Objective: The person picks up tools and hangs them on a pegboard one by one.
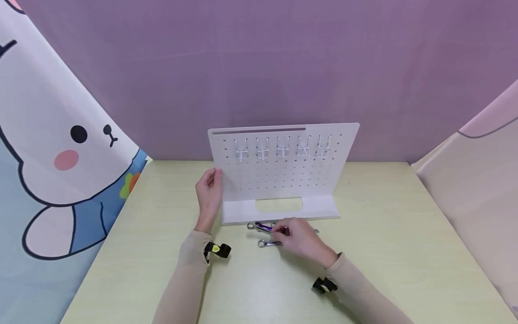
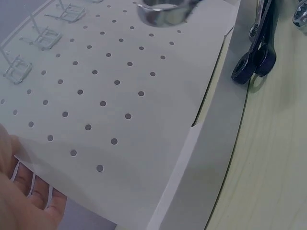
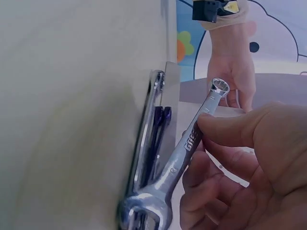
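A white pegboard stand (image 1: 279, 177) stands upright on the table, with a row of wire hooks (image 1: 283, 148) along its upper part. My left hand (image 1: 209, 195) grips the board's left edge, fingers behind it. My right hand (image 1: 298, 238) is just in front of the base and pinches a silver combination wrench (image 3: 178, 160) between thumb and fingers. Its ring end points up and the open end down in the right wrist view. Beneath and beside that hand lie more wrenches: silver ones (image 1: 269, 243) and dark purple ones (image 2: 261, 52). The hand partly hides them in the head view.
The pale wooden table (image 1: 388, 252) extends to both sides. A purple curtain (image 1: 283, 63) hangs right behind the board, and a cartoon-printed cloth (image 1: 64, 121) borders the table on the left. A rectangular cutout opens in the stand's base (image 1: 238, 212).
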A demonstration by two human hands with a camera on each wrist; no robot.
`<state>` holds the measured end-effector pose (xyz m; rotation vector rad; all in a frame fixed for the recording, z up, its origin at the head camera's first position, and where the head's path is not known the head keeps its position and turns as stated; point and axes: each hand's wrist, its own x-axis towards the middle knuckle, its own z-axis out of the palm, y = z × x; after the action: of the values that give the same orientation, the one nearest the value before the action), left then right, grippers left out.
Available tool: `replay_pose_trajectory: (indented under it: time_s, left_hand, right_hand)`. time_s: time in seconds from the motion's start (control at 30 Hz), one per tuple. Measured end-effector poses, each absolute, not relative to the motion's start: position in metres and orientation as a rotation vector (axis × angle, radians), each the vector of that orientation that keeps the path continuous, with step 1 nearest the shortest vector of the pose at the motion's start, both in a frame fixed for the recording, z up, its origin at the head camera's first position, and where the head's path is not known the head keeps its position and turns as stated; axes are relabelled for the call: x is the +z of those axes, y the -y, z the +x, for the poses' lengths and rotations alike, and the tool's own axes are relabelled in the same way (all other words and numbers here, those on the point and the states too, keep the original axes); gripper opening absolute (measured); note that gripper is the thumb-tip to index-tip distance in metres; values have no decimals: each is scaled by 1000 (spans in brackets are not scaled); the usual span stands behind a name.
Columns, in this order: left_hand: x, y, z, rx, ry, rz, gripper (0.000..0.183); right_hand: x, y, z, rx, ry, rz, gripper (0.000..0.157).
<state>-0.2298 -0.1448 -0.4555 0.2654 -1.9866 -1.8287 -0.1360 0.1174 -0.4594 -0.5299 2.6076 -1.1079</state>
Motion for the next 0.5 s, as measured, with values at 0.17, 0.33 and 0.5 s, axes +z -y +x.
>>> replay_pose_trajectory:
  time_s: [0.17, 0.33, 0.5]
  left_hand:
    - [-456, 146, -230, -1815, 1990, 252, 33]
    - [-455, 146, -230, -1824, 1988, 256, 32]
    - [-455, 147, -230, -1818, 1986, 258, 31]
  right_hand:
    - [-456, -118, -140, -1148, -2578, -547, 13]
    - [-454, -116, -143, -1198, -2558, -593, 14]
    - [-450, -115, -146, -1247, -2541, -610, 14]
